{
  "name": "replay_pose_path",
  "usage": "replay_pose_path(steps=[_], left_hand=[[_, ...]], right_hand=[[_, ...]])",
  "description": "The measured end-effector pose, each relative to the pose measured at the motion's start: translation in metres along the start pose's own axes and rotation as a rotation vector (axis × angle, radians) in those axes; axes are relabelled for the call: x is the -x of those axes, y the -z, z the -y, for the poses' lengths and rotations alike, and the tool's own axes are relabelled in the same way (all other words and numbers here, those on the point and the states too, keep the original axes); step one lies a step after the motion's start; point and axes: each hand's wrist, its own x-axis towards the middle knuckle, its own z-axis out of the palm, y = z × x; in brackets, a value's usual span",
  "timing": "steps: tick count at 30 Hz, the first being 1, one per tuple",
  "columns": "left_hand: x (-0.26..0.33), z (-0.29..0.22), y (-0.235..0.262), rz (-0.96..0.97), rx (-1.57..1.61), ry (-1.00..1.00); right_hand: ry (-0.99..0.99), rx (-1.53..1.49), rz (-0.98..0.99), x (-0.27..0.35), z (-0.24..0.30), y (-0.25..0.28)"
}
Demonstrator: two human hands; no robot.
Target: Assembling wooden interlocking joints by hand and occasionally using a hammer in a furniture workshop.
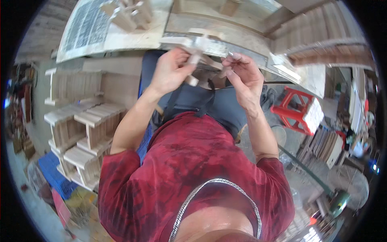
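My left hand (171, 70) is closed round a pale wooden piece (195, 59) made of short bars that meet at angles. One bar end sticks out below the fingers, over my lap; motion blurs the rest. To its right, my right hand (244, 76) is held up with thumb and fingers bent together. Whatever sits between those fingertips is too small and blurred to name. Both hands are above my lap at the near edge of the workbench (246, 48). The wooden piece lies between them, closer to the left hand.
Stacked wooden parts (90, 129) stand at my left, by a blue crate (56, 171). More wooden pieces (129, 16) rest on the table at the far left. A row of boards (314, 32) fills the far right. A red stool (296, 109) and a fan (346, 185) are at right.
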Motion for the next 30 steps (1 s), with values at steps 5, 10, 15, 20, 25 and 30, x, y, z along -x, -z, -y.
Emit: replay_pose_path(steps=[5,10,15,20,25,30], left_hand=[[0.001,-0.011,0.028,-0.174,-0.023,0.006],[-0.011,-0.004,0.033,-0.183,0.116,0.033],[-0.027,-0.008,0.01,-0.071,0.113,0.035],[-0.019,-0.017,0.01,-0.088,0.094,0.017],[-0.009,-0.023,0.024,-0.123,0.137,0.012],[-0.017,-0.039,0.011,-0.091,0.19,0.022]], right_hand=[[-0.017,-0.001,-0.295,0.029,0.008,0.089],[-0.515,0.33,-0.888,0.089,-0.044,0.222],[-0.6,0.087,-0.876,0.061,-0.079,0.271],[-0.285,-0.614,-1.006,0.051,-0.09,0.272],[-0.224,-0.438,-0.807,0.052,-0.02,0.168],[-0.219,0.142,-0.252,0.008,0.017,0.101]])
